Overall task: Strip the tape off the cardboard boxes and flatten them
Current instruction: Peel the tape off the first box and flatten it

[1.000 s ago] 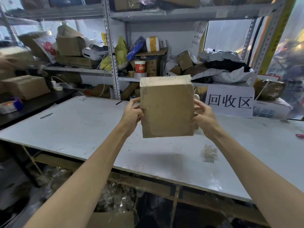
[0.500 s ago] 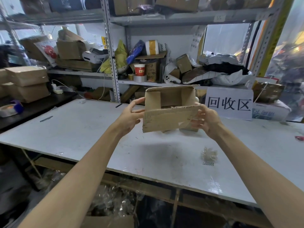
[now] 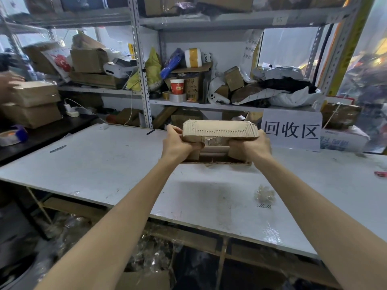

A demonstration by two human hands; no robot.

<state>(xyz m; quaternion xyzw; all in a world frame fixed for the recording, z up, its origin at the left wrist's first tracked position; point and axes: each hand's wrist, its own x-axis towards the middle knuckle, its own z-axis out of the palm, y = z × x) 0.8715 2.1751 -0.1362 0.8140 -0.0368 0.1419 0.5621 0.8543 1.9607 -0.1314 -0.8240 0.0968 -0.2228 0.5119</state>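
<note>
A small brown cardboard box [image 3: 219, 131] is held over the far middle of the white table [image 3: 109, 164], squashed so its corrugated edge faces me. My left hand [image 3: 177, 142] grips its left end and my right hand [image 3: 251, 146] grips its right end, fingers curled under. A patch of shiny tape shows on the box between my hands. The box's lower flaps touch the table.
A crumpled ball of clear tape [image 3: 264, 195] lies on the table at the right. A white sign [image 3: 292, 130] stands behind the box. Shelves [image 3: 142, 80] hold cluttered boxes. At the left, stacked boxes [image 3: 31, 105], a tape dispenser [image 3: 12, 136] and another person's hand [image 3: 8, 82].
The box stood upright in my hands a second ago, then tipped with its opening toward me; now it is pressed down flatter, lower and nearer the table.
</note>
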